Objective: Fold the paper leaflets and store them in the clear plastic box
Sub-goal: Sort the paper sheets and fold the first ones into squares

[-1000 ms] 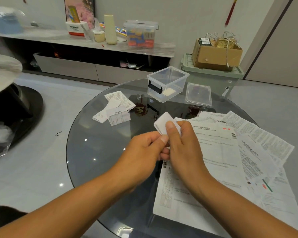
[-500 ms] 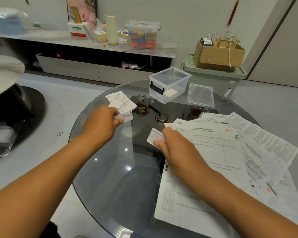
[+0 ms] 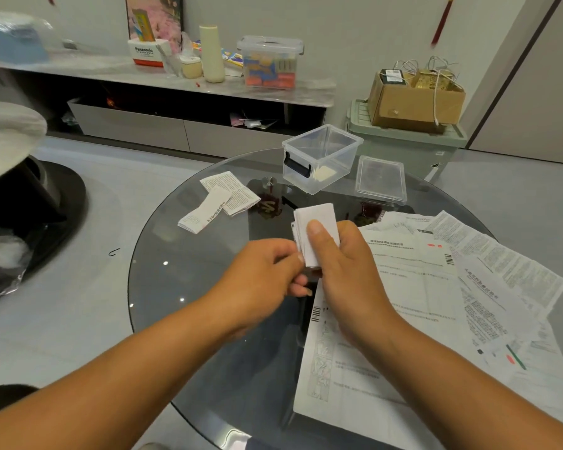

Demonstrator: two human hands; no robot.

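My right hand (image 3: 345,254) grips a small stack of folded white leaflets (image 3: 316,219) above the middle of the round glass table (image 3: 182,287), thumb pressed on top. My left hand (image 3: 264,274) pinches the stack's lower left edge. The clear plastic box (image 3: 332,141) stands open at the table's far side with a folded paper inside; its lid (image 3: 381,180) lies to its right. Two more folded leaflets (image 3: 221,199) lie on the glass to the left. Several unfolded leaflets (image 3: 436,287) are spread over the table's right side.
Beyond the table, a grey-green bin (image 3: 407,141) carries a cardboard box (image 3: 413,99). A low shelf (image 3: 176,79) along the wall holds a storage tub, a bottle and small items. A dark round base (image 3: 30,209) stands on the floor at left.
My left hand took a small folded leaflet from the pile at the left and brought it back to my right hand. Both hands now hold the folded leaflets together, raised a little.
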